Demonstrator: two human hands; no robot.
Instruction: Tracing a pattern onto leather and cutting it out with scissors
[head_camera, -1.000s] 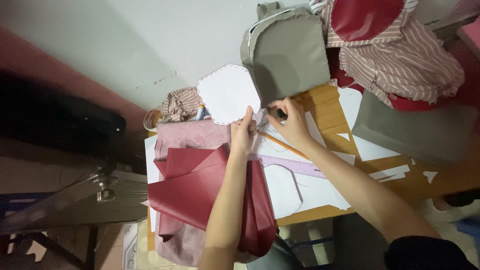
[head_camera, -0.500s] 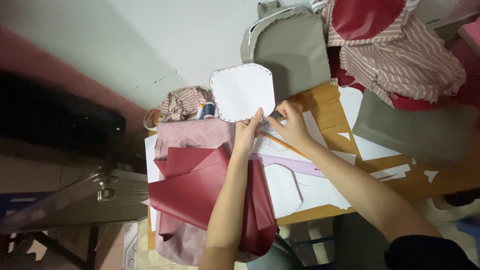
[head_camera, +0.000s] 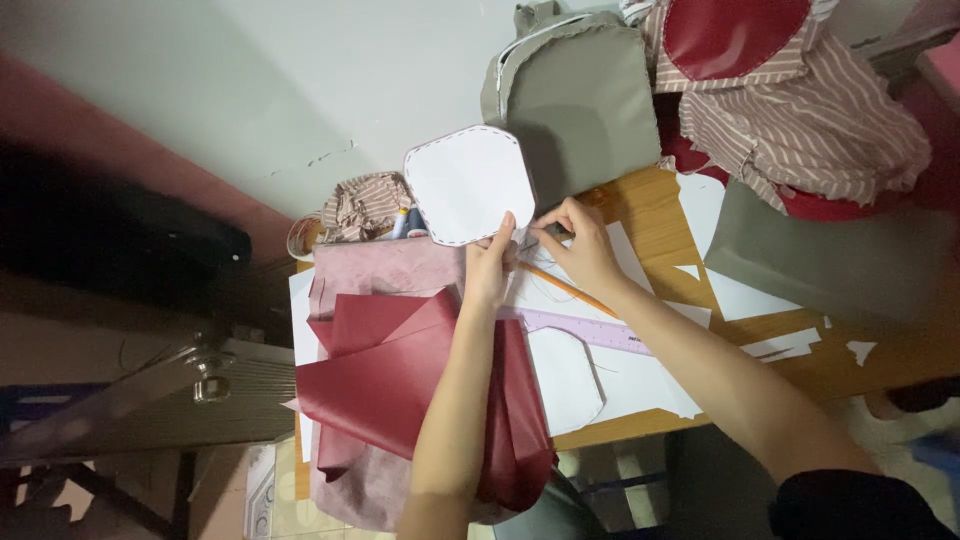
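My left hand (head_camera: 490, 262) holds up a white, roughly eight-sided fabric piece (head_camera: 468, 185) with dark stitching round its edge, gripping its lower edge. My right hand (head_camera: 580, 243) is just right of it, with fingertips pinched on something small and grey at the piece's lower right corner; I cannot make out what it is. Under both hands lie white paper patterns (head_camera: 640, 380), a purple ruler (head_camera: 590, 332) and an orange pencil (head_camera: 572, 288) on a wooden table (head_camera: 650, 200).
Folded dark red sheets (head_camera: 390, 380) over pink fabric (head_camera: 385, 268) lie left of my left arm. A grey bag panel (head_camera: 585, 100), striped cloth (head_camera: 800, 120) with a red patch (head_camera: 730, 35) and grey fabric (head_camera: 820, 260) crowd the back right. Thread spools (head_camera: 408, 222) sit beside the white piece.
The white piece has turned in my left hand, showing a smoother outline and flatter face. My right hand has stayed pinched at its lower right edge.
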